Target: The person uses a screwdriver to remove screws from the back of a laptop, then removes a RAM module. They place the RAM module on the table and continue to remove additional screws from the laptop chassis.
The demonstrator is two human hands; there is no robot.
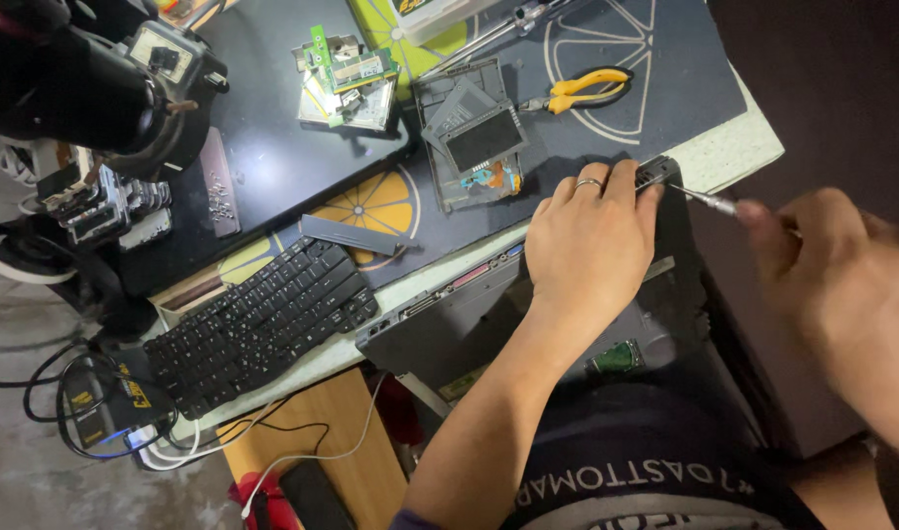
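My left hand, with a ring on one finger, lies flat on an opened grey laptop base that leans from my lap against the table edge; its fingertips press the top corner. My right hand, blurred, grips a thin screwdriver whose tip points at that same corner of the laptop base, close to my left fingertips.
A detached black keyboard lies at the table's edge. On the dark mat are a removed panel with parts, yellow-handled pliers, green circuit boards, a strip of screws. Cables and a charger hang below left.
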